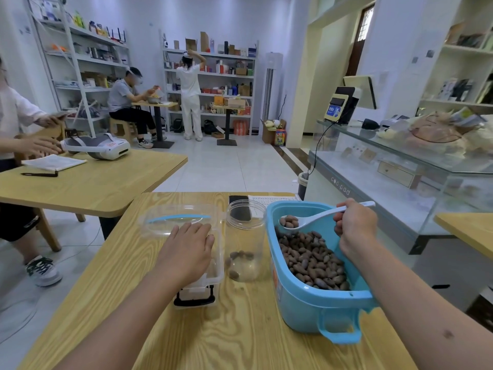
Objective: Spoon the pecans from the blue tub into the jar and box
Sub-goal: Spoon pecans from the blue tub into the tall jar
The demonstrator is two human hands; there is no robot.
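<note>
Gripping the white spoon (pixel 317 217) by its handle, the right hand (pixel 356 225) holds it over the far end of the blue tub (pixel 298 303), with a few pecans sitting in the bowl of the spoon. Most of the pecans (pixel 312 260) are piled in the tub, which sits at the right side of the wooden table (pixel 240 337).

Hard-to-see stuff: the left hand (pixel 188 249) lies flat with relaxed fingers on top of the clear box (pixel 186 231), so it covers most of the near half of the box and I can't tell what's inside there. The box's blue-trimmed lid area shows beyond the fingers and a black latch pokes out below the wrist. The clear jar (pixel 245 239) stands between box and tub, just beside both, open at the top, with a handful of pecans at the bottom, kind of blurry through the plastic. A dark phone (pixel 238 200) behind the jar is partly hidden by it.

Room-wise, the tub's near handle sits close to the table's right edge, and the near part of the tabletop is bare wood. A second table (pixel 88 182) stands off to the left across a floor gap.
</note>
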